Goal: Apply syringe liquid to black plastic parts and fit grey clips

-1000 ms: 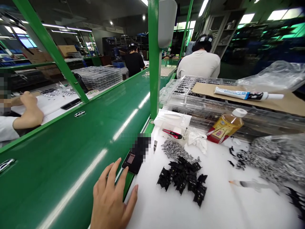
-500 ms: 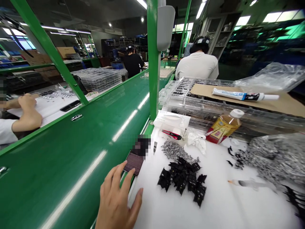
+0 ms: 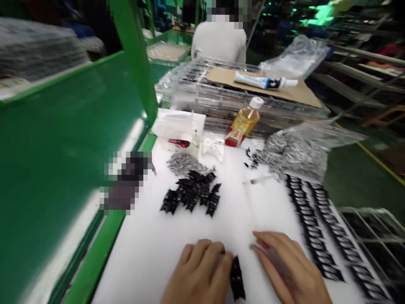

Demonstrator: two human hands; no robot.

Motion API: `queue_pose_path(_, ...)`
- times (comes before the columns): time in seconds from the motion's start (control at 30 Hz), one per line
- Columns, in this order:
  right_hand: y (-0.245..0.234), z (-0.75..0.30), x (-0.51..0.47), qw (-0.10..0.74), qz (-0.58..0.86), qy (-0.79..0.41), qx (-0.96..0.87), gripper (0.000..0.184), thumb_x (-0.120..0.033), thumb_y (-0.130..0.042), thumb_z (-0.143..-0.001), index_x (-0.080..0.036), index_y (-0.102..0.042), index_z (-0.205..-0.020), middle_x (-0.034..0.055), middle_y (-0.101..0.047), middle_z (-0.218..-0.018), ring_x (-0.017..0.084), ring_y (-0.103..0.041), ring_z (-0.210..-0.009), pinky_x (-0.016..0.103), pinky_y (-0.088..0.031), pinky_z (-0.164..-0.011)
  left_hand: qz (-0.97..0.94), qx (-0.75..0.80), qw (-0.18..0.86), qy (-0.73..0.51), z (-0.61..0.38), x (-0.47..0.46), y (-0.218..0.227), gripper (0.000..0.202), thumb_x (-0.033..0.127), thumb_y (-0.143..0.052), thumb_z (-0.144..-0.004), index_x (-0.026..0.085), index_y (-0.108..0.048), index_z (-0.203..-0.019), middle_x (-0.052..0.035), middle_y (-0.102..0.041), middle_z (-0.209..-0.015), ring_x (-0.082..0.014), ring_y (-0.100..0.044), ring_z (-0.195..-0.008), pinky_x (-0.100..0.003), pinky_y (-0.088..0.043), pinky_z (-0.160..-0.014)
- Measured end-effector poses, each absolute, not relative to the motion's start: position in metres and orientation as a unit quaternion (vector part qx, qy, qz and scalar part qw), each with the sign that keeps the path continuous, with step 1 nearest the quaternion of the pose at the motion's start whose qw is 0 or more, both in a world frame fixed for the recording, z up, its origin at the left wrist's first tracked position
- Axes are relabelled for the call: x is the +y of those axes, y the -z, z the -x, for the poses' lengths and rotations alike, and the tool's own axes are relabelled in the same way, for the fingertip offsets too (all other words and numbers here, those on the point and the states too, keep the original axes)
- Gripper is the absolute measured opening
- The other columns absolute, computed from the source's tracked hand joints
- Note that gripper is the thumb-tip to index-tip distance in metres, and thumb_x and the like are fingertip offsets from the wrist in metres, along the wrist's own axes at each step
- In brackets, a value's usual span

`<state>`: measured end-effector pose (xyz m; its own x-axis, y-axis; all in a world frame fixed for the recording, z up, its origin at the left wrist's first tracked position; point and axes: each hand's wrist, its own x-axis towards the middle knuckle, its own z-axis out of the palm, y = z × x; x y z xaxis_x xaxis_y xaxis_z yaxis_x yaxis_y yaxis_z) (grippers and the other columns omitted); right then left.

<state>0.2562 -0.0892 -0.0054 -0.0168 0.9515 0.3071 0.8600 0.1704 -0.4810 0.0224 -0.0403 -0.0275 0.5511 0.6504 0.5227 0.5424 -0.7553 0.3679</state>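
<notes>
white worktop (image 3: 148,249): bright
green surface (image 3: 72,139): pale streaks of glare
green post (image 3: 136,55): smeared by blur
left hand (image 3: 202,270), right hand (image 3: 292,264): soft-edged
far shelves (image 3: 357,59): dim, indistinct

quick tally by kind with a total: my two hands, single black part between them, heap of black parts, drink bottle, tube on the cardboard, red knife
Hands: 2, left hand and right hand
Black part between them: 1
Heap of black parts: 1, its overlapping pieces uncounted
Bottle: 1
Tube: 1
Red knife: 1
Total: 7
</notes>
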Motion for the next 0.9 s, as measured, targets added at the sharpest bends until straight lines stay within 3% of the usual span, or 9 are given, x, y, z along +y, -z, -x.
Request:
queue_pose_path(0.07, -0.001, -0.253, -0.088, 0.272, 0.692, -0.109, -0.660, 0.017, -0.030, -0.065, -0.101, -0.030, -0.070, -0.118, 0.0048, -0.071, -0.109, 0.021, -0.072, -0.100, 0.031, -0.061, -0.083, -0.883, 0.326, 0.108, -0.319, -0.014, -0.034, 0.019, 0.049, 0.059, -0.046, -0.107, 0.017, -0.067, -0.119, -0.0098, -0.071, -0.113, -0.0266, -0.059, -0.097, -0.040, -0.043, -0.080)
queue_pose_path(0.13, -0.009, -0.250, -0.088, 0.249, 0.708, -0.134, -0.647, 0.009, -0.030, -0.063, -0.103, -0.029, -0.070, -0.109, 0.0046, -0.068, -0.105, 0.020, -0.069, -0.096, 0.030, -0.059, -0.080, -0.898, 0.321, 0.133, -0.268, -0.010, -0.031, 0.011, 0.044, 0.054, -0.061, -0.101, 0.017, -0.066, -0.124, -0.0098, -0.070, -0.122, -0.0282, -0.059, -0.105, -0.041, -0.044, -0.086)
queue_pose_path(0.27, -0.025, -0.247, -0.090, 0.240, 0.663, -0.142, -0.695, 0.010, -0.021, -0.059, -0.105, -0.026, -0.067, -0.109, 0.0046, -0.065, -0.101, 0.019, -0.066, -0.095, 0.031, -0.056, -0.081, -0.898, 0.334, 0.174, -0.229, -0.012, -0.032, 0.001, 0.048, 0.042, -0.076, -0.088, 0.020, -0.065, -0.130, -0.0088, -0.067, -0.127, -0.0292, -0.058, -0.107, -0.042, -0.043, -0.085)
queue_pose_path(0.4, -0.028, -0.247, -0.091, 0.202, 0.625, -0.178, -0.733, 0.014, -0.016, -0.057, -0.105, -0.026, -0.065, -0.111, 0.0039, -0.063, -0.101, 0.018, -0.063, -0.093, 0.032, -0.054, -0.083, -0.893, 0.345, 0.217, -0.191, -0.015, -0.033, -0.003, 0.045, 0.034, -0.074, -0.089, 0.023, -0.064, -0.131, -0.0072, -0.065, -0.130, -0.0286, -0.057, -0.109, -0.042, -0.043, -0.085)
queue_pose_path(0.7, -0.028, -0.242, -0.097, 0.256, 0.637, -0.271, -0.675, 0.014, -0.017, -0.058, -0.105, -0.029, -0.065, -0.110, 0.0017, -0.061, -0.101, 0.014, -0.065, -0.093, 0.024, -0.055, -0.077, -0.898, 0.337, 0.224, -0.172, -0.014, -0.034, -0.004, 0.038, 0.038, -0.068, -0.096, 0.024, -0.064, -0.131, -0.0087, -0.061, -0.131, -0.0299, -0.055, -0.111, -0.044, -0.042, -0.084)
queue_pose_path(0.9, -0.036, -0.222, -0.105, 0.235, 0.586, -0.239, -0.737, 0.023, -0.007, -0.056, -0.103, -0.025, -0.062, -0.117, 0.0033, -0.062, -0.101, 0.014, -0.066, -0.091, 0.025, -0.057, -0.081, -0.900, 0.338, 0.211, -0.180, -0.015, -0.035, -0.006, 0.035, 0.036, -0.065, -0.098, 0.024, -0.064, -0.130, -0.0095, -0.060, -0.133, -0.0298, -0.054, -0.112, -0.044, -0.042, -0.084)
